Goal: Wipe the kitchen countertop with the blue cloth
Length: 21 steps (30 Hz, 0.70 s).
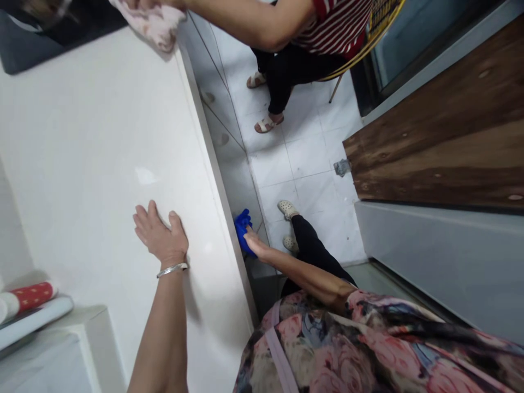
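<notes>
My left hand (162, 234), with a silver bracelet at its wrist, rests flat on the white countertop (123, 125), fingers spread and nothing under them that I can see. Below the counter's edge, my right hand (256, 244) is wrapped round a bunched blue cloth (241, 232). The cloth is up against the glossy cabinet front (235, 158); some of it hides behind the fingers and the counter edge.
A co-worker in a striped top (303, 27) sits in a yellow wicker chair (387, 27), one hand on a pink cloth (158, 27) at the counter. A black glass cooktop (61, 41) lies top left, a red patterned roll (35, 296) lower left. A wooden panel (446, 120) stands right.
</notes>
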Tool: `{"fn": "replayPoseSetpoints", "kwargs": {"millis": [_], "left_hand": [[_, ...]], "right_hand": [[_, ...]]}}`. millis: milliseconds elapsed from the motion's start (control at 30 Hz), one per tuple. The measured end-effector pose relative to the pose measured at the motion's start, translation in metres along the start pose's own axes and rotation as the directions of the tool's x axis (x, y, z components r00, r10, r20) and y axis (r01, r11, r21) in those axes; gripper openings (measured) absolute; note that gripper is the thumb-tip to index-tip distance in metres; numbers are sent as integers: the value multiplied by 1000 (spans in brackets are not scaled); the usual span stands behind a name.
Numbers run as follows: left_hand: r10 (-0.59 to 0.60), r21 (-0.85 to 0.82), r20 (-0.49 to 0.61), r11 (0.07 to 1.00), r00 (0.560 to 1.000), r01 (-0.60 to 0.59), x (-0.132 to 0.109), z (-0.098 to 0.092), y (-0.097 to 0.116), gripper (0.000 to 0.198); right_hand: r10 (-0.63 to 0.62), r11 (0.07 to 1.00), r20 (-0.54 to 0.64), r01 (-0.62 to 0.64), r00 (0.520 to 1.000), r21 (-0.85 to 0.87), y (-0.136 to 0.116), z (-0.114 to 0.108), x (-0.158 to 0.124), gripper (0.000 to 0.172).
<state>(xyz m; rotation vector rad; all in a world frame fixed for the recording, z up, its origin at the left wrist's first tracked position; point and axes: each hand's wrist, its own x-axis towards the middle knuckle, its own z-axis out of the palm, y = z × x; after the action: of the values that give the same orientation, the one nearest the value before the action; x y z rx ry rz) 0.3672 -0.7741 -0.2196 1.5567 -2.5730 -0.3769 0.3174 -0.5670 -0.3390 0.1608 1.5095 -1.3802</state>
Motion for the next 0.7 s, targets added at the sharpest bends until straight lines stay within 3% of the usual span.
{"fn": "replayPoseSetpoints", "kwargs": {"millis": [133, 233, 500, 600, 700], "left_hand": [[12, -4, -9, 1000, 1000, -12, 1, 1, -2, 76], [14, -11, -27, 1000, 1000, -14, 1, 2, -4, 75], [32, -7, -58, 999, 998, -32, 2, 1, -4, 76], [34, -2, -65, 999, 997, -34, 3, 0, -4, 76], [46, 7, -79, 999, 996, -46, 4, 1, -7, 75]], "right_hand": [[-173, 971, 86, 156, 981, 181, -63, 6, 14, 52], [-220, 954, 71, 200, 973, 223, -89, 8, 12, 55], [-311, 950, -40, 309, 950, -45, -75, 7, -32, 56], [-436, 896, 0, 435, 900, -89, -89, 6, -55, 56], [-614, 774, 97, 622, 783, -116, -105, 10, -84, 54]]}}
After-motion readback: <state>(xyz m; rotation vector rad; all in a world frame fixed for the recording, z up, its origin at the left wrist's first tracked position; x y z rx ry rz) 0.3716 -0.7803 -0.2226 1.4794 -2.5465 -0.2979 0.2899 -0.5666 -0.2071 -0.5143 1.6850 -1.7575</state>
